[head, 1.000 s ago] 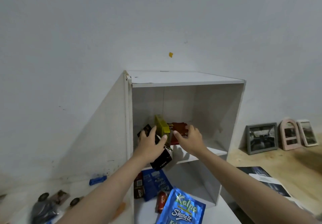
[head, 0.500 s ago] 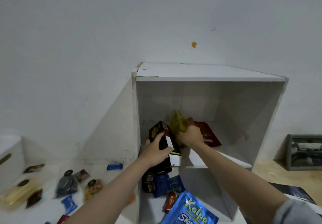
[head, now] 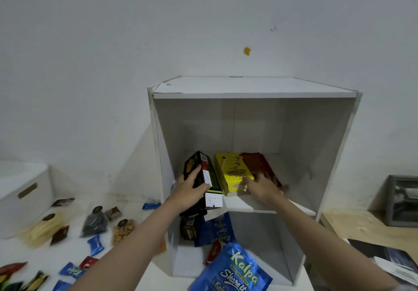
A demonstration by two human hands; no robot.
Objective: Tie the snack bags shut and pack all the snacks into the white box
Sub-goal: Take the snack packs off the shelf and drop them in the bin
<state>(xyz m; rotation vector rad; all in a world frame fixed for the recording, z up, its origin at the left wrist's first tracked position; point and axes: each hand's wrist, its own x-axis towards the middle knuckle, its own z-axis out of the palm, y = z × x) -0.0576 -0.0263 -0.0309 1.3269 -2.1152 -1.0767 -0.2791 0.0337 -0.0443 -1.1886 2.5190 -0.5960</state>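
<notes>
Black snack box [head: 201,178] in left hand [head: 188,189].

Two hands are working here: your left hand [head: 192,189] and your right hand [head: 262,185].

The upper shelf is holding three packs: one black box [head: 201,173], one yellow box [head: 233,173] and one red-brown packet [head: 260,166], which is possibly more than one, stacked.

Below, you're seeing two blue bags, the Kalpa bag [head: 235,272] and a smaller blue bag [head: 217,232], plus one dark carton [head: 188,229] and one red wrapper [head: 213,253].

On the table, three clear bags [head: 93,222] are lying, with at least four small blue wrappers [head: 96,244].

One white box [head: 22,195] is standing at the left.
</notes>
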